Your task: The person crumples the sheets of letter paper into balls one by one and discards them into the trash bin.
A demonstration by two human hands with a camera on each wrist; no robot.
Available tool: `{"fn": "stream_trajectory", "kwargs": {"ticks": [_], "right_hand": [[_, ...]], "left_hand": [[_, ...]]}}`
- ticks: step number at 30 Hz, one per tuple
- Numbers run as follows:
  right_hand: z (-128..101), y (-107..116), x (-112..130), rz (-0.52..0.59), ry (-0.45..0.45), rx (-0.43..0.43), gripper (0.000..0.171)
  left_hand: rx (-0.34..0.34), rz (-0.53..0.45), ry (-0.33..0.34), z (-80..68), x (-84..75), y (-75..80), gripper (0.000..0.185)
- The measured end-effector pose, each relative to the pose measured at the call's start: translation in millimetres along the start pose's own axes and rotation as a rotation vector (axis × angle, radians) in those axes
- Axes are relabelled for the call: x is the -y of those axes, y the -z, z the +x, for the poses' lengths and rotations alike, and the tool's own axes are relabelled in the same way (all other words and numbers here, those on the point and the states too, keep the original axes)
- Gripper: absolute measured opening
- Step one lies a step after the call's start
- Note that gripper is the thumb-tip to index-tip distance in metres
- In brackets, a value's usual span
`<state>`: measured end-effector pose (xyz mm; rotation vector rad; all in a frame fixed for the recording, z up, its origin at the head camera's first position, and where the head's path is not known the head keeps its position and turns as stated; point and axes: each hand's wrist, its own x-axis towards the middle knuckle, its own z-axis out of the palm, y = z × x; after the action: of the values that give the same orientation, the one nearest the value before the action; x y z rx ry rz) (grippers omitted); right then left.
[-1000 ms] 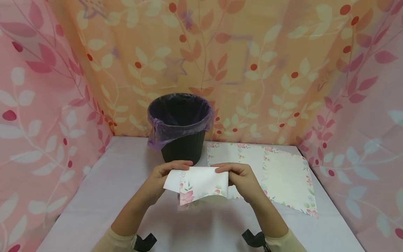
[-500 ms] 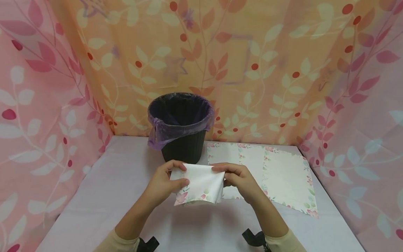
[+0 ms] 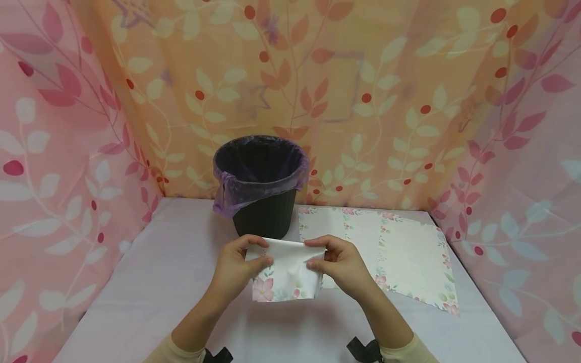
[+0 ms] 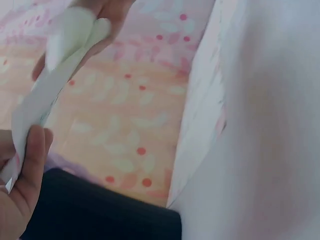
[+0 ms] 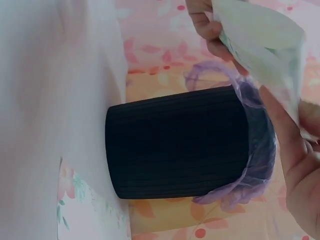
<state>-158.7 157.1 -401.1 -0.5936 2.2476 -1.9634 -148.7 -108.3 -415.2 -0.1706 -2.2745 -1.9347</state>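
A folded sheet of white paper [image 3: 290,275] with pink flowers and green leaves printed on it is held up above the table in the head view. My left hand [image 3: 234,269] pinches its left side, thumb in front and fingers behind. At the right side my right hand [image 3: 342,266] pinches it the same way. In the left wrist view the folded paper [image 4: 47,95] appears nearly edge-on, its layers bulging apart near the far hand. The right wrist view shows the paper [image 5: 265,45] curved between both hands.
Behind the hands stands a black bin [image 3: 265,217] with a purple liner [image 3: 240,194] over its rim. Several flower-bordered sheets [image 3: 413,257] lie overlapping on the white-covered table [image 3: 181,262], right of the bin. Floral curtains [image 3: 354,126] enclose the back and sides.
The paper, first with an uneven overhanging flap, is now a smaller, neater folded rectangle. The left hand has shifted its hold with its thumb in front, then the right thumb has come to the front.
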Motion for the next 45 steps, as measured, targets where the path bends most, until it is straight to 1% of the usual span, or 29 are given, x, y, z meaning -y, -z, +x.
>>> {"fn": "stream_trajectory", "kwargs": {"ticks": [2, 3, 5, 7, 9, 11, 13, 15, 16, 18, 20, 22, 24, 26, 27, 29, 31, 34, 36, 38, 40, 42, 43, 45], "right_hand": [[0.6, -2.0, -1.4, 0.011, -0.001, -0.052, 0.034], [1.2, -3.1, -2.5, 0.021, -0.007, -0.083, 0.03], [2.8, -5.2, -4.8, 0.055, -0.026, -0.151, 0.023], [4.5, -6.8, -7.0, 0.091, -0.042, -0.226, 0.018], [5.6, -8.3, -7.7, 0.126, -0.055, -0.301, 0.016], [5.5, -10.0, -6.7, 0.155, -0.064, -0.349, 0.017], [4.9, -11.9, -4.8, 0.175, -0.079, -0.375, 0.02], [4.0, -14.2, -2.7, 0.2, -0.101, -0.378, 0.022], [3.4, -15.2, -2.4, 0.218, -0.113, -0.376, 0.023], [2.5, -17.4, -2.3, 0.261, -0.129, -0.357, 0.021], [1.5, -20.1, -2.9, 0.306, -0.137, -0.3, 0.02], [0.6, -23.6, -4.1, 0.329, -0.126, -0.226, 0.02], [-0.9, -27.5, -4.4, 0.328, -0.086, -0.144, 0.022], [-3.0, -31.2, -3.9, 0.306, -0.027, -0.063, 0.026], [-4.3, -32.8, -3.5, 0.278, 0.013, -0.027, 0.028], [-6.6, -34.8, -2.0, 0.189, 0.094, 0.028, 0.03], [-8.2, -34.7, -0.7, 0.075, 0.159, 0.052, 0.033], [-8.1, -32.9, 0.2, -0.037, 0.218, 0.041, 0.04], [-7.4, -33.2, -1.2, -0.057, 0.247, 0.034, 0.043], [-7.0, -34.6, -4.1, -0.091, 0.311, 0.021, 0.045], [-6.4, -36.0, -7.9, -0.17, 0.43, -0.012, 0.048], [-5.1, -36.6, -10.9, -0.256, 0.567, -0.058, 0.054], [-3.9, -36.3, -12.2, -0.294, 0.639, -0.083, 0.058], [-1.0, -35.7, -13.4, -0.337, 0.763, -0.117, 0.06]], "left_hand": [[-0.009, -0.008, -0.01, -3.4, 0.0, -4.1, 0.032], [-0.008, 0.002, -0.033, -5.2, -0.2, -6.4, 0.031], [-0.003, 0.092, -0.107, -8.7, -1.1, -11.0, 0.028], [0.023, 0.194, -0.186, -12.3, -2.3, -15.4, 0.033], [0.067, 0.27, -0.252, -15.3, -3.2, -19.1, 0.051], [0.111, 0.316, -0.281, -17.5, -3.8, -21.5, 0.075], [0.139, 0.322, -0.28, -18.7, -3.7, -22.6, 0.089], [0.139, 0.327, -0.277, -19.0, -3.4, -23.2, 0.093], [0.13, 0.334, -0.271, -19.0, -3.2, -23.5, 0.091], [0.09, 0.337, -0.263, -19.0, -3.6, -23.8, 0.081], [0.019, 0.33, -0.241, -18.3, -4.8, -23.0, 0.067], [-0.068, 0.288, -0.199, -17.5, -6.4, -20.2, 0.053], [-0.14, 0.216, -0.149, -16.0, -7.4, -16.4, 0.043], [-0.185, 0.12, -0.097, -13.7, -6.7, -12.4, 0.035], [-0.197, 0.071, -0.074, -12.5, -6.2, -10.6, 0.032], [-0.202, -0.008, -0.042, -10.2, -4.3, -7.5, 0.027], [-0.197, -0.071, -0.022, -8.7, -3.1, -6.0, 0.025], [-0.174, -0.138, -0.033, -8.2, -2.0, -6.5, 0.022], [-0.154, -0.185, -0.048, -9.6, -2.3, -8.1, 0.019], [-0.121, -0.23, -0.057, -12.4, -3.0, -10.7, 0.016], [-0.072, -0.278, -0.053, -16.6, -4.5, -13.7, 0.016], [-0.016, -0.307, -0.056, -21.3, -6.2, -16.7, 0.022], [0.012, -0.299, -0.065, -23.2, -7.1, -18.2, 0.027], [0.069, -0.29, -0.079, -26.0, -8.6, -20.8, 0.045]]}}
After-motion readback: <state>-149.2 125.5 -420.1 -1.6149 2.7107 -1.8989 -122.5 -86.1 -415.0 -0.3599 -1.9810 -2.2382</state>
